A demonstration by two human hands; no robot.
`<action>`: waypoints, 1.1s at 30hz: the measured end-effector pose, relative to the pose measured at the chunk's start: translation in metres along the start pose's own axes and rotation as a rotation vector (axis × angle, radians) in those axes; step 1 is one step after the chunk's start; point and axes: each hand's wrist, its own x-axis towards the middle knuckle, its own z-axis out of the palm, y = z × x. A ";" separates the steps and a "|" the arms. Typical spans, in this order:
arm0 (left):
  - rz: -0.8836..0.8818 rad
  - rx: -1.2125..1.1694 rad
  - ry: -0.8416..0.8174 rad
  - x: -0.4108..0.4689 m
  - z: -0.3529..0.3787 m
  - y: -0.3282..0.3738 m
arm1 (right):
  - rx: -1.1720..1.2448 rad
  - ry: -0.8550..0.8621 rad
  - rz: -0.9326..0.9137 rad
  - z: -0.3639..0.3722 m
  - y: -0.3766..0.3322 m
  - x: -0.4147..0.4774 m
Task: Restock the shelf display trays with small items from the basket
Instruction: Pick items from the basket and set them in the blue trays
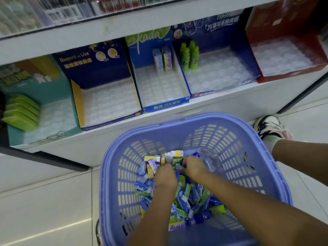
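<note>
head view, basket: lilac slatted plastic basket [113, 174] on the floor, just in front of the white shelf [221, 107].
small items: loose heap of small blue, green and yellow packets [188, 197] at the basket bottom, plus little boxes at the far side.
left hand: left hand [165, 174] is down in the heap, back of the hand to the camera, fingers curled under. Cannot tell what it holds, if anything.
right hand: right hand [192, 166] is beside it and close to touching, fingers bent into the pile. Its grasp is hidden too.
target tray: blue cardboard "kada" display tray [165, 103] has only two upright packs [162, 59] at the back, the rest being bare clear cells.
other trays: dark blue tray with yellow edge [76, 96] shows no stock. The blue eraser tray [221, 89] has four green bottles [189, 54] at the back. The red tray [284, 75] looks empty.
risk, mix-up: packets are jumbled by colour, so a blind grab likely pulls the wrong sort for the tray.
risk, spill: an overfull handful lifted over the rim could drop packets on the floor.
risk, snag: crumpled clear plastic insert [209, 160] lies next to the right hand and may come up with the pick.
risk, knock-over: reaching deep could tip the two standing packs or the bottles.
risk, basket shift: the basket is light and might slide or tilt if a forearm leans on it.
</note>
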 end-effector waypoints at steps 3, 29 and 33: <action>-0.016 -0.025 -0.054 0.002 -0.002 -0.004 | -0.012 -0.102 0.113 -0.014 -0.004 -0.004; 0.367 -1.510 0.242 -0.045 -0.202 -0.013 | 0.661 0.752 -0.565 -0.258 -0.104 -0.076; 0.314 -1.434 0.324 -0.038 -0.190 -0.005 | 0.446 0.844 -0.555 -0.271 -0.130 -0.039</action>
